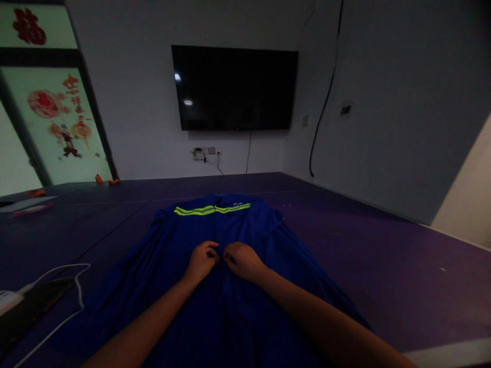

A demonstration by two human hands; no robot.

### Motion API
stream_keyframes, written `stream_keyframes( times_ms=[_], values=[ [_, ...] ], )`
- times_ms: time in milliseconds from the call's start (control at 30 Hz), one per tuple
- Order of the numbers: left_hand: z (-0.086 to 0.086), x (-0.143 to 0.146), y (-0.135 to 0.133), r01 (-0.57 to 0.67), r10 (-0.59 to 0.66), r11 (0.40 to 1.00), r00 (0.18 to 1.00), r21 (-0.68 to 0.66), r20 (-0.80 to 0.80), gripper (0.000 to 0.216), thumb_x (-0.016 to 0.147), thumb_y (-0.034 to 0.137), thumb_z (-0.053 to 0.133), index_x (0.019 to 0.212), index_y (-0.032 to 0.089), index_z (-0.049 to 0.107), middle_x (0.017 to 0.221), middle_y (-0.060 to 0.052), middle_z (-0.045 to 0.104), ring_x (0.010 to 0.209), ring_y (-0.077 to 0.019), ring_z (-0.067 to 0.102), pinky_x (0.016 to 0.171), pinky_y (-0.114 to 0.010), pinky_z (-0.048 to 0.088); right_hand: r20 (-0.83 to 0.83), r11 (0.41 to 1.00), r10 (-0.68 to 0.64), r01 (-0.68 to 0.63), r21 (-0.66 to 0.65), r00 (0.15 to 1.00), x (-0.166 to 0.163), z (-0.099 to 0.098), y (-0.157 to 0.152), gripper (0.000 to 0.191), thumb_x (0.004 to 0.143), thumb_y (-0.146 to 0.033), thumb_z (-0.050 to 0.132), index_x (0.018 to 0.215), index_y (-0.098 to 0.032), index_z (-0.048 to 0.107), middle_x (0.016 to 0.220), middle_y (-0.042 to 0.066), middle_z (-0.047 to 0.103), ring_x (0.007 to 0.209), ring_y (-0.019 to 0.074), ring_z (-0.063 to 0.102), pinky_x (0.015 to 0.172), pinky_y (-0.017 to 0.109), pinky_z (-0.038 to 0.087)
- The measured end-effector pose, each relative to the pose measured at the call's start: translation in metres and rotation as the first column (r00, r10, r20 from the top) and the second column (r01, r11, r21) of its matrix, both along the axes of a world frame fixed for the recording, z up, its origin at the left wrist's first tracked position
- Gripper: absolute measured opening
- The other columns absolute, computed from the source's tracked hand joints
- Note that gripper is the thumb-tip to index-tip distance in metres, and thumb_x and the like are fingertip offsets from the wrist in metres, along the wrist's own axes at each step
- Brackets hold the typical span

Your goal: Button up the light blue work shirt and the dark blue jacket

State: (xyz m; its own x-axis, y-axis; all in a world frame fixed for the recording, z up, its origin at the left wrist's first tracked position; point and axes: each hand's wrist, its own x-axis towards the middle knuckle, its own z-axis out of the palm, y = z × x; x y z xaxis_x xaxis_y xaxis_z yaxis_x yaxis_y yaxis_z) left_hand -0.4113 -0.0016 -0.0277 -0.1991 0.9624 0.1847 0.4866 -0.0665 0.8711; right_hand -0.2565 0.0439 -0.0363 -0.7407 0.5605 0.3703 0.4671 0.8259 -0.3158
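Observation:
A blue work jacket (245, 225) with yellow-green reflective stripes across the chest lies spread face up, its collar at the far end and its sleeves out to both sides. My left hand (203, 259) is at the middle of its front, thumb and fingers curled in a pinch at the front edge. Close beside it, my right hand (242, 260) has its fingers bent down and closed on the other side of the front opening. The jacket's front edges run between the two hands. Dim light hides any button or small fastener at the fingertips.
The jacket lies on a purple surface (383, 255). At the left, a white cable (80, 286) runs by a dark flat object (38, 306). A television (236, 89) hangs on the far wall, and a black cable (326, 102) dangles to its right. Small orange items (98, 179) lie near the door.

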Motion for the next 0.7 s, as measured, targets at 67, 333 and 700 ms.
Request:
stream_keyframes(
  times_ms=[67,333,700],
  values=[
    [-0.0021,-0.0013,0.0009,0.006,-0.006,1.000,1.000,0.012,0.023,0.033,0.057,0.015,0.057,0.090,0.013,0.059,0.057,0.003,0.058,0.050,-0.0100,0.052,0.048,-0.019,0.037,-0.006,1.000,-0.005,0.005,-0.004,1.000,0.0002,0.0002,-0.0005,0.015,0.077,-0.016,0.049,0.088,-0.018,0.059,0.086,0.004,0.062,0.085,0.0157,0.054,0.075,0.025,0.036],
    [-0.0055,-0.0028,0.0016,-0.048,0.044,0.998,0.996,0.049,0.076,0.039,0.052,0.016,0.061,0.091,0.013,0.060,0.065,0.002,0.058,0.048,-0.0070,0.047,0.048,-0.018,0.035,-0.035,0.999,-0.033,0.032,-0.007,0.999,0.0007,-0.0010,-0.0012,0.011,0.077,-0.018,0.051,0.084,-0.018,0.060,0.084,0.004,0.062,0.084,0.0156,0.055,0.073,0.024,0.037],
    [-0.0014,0.0006,-0.0007,0.022,-0.024,0.999,0.998,0.048,0.050,0.036,0.053,0.013,0.057,0.089,0.014,0.059,0.063,0.002,0.060,0.045,-0.0062,0.046,0.045,-0.017,0.033,-0.047,1.000,-0.024,0.023,-0.010,0.999,0.0014,-0.0027,0.0009,0.010,0.077,-0.020,0.052,0.082,-0.019,0.061,0.083,0.003,0.062,0.083,0.0150,0.054,0.072,0.024,0.037]
  ],
)
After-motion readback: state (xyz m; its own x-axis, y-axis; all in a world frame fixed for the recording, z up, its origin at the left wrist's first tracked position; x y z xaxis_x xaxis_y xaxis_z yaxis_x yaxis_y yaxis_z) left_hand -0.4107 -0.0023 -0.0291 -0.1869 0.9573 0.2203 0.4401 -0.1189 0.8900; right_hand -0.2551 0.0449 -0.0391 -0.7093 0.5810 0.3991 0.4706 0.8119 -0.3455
